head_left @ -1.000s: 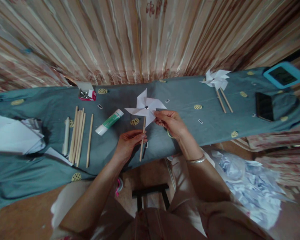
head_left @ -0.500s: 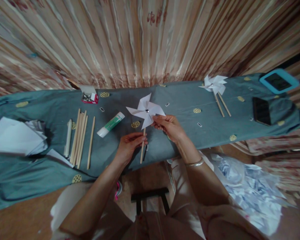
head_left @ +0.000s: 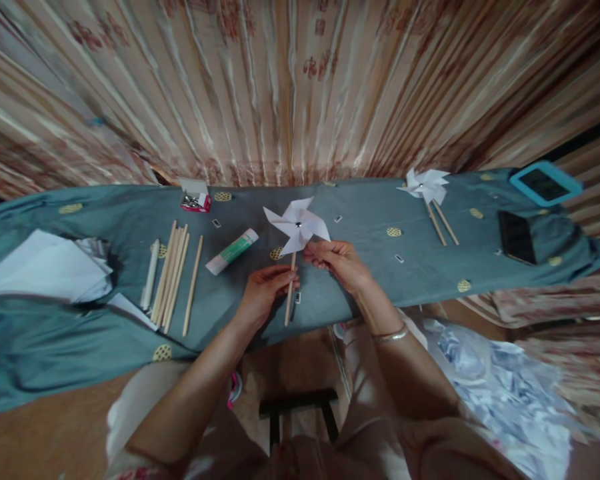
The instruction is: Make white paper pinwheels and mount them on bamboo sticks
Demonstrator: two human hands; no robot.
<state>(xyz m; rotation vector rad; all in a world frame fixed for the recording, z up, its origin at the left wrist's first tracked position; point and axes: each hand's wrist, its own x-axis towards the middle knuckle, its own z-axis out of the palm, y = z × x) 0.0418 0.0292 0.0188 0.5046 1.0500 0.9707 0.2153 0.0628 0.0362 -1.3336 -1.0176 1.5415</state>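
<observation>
A white paper pinwheel (head_left: 300, 220) with a shiny pin at its centre sits on a thin wooden stick (head_left: 290, 303), above the cloth-covered table. My left hand (head_left: 265, 290) pinches the stick just below the blades. Close under the lower right blade is my right hand (head_left: 341, 263), its fingers drawn together. All the blade tips show outside these fingers, though contact with the blade's edge is unclear. A green and white glue tube (head_left: 233, 251) lies left of the pinwheel.
To the left are several wooden sticks (head_left: 173, 277), a white candle-like stick (head_left: 151, 275), stacked paper (head_left: 45, 270) and a small box of pins (head_left: 196, 200). Finished pinwheels (head_left: 427, 183), a phone (head_left: 517, 237) and a blue-framed tablet (head_left: 545, 183) lie right. A plastic bag (head_left: 500, 387) rests below.
The pinwheel's blades have turned slightly. My right fingers have slipped from over the blade to just below it. My left hand still grips the stick; the view has shifted a little.
</observation>
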